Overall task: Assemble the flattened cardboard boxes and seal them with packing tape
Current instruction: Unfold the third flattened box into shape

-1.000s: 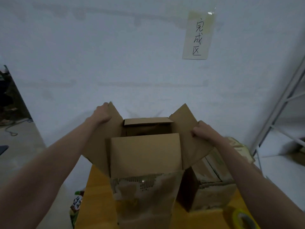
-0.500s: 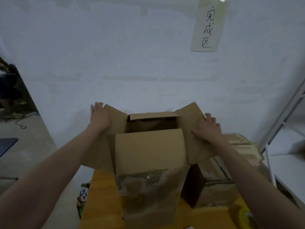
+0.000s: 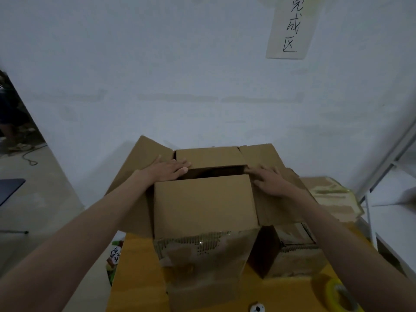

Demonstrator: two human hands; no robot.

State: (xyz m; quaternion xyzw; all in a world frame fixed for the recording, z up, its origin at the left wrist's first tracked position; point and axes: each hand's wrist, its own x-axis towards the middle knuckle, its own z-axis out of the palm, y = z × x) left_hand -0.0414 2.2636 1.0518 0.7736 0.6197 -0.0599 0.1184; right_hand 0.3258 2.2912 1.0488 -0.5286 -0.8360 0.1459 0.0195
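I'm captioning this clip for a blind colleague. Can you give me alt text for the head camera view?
A person's left hand and right hand rest flat on the side flaps of an upright cardboard box on a yellow table, its top partly closed. A second box and a tape roll sit to the right.

Packing workroom; handwritten wall sign (image 3: 290,28), cardboard boxes (image 3: 204,221), tape roll (image 3: 337,296)
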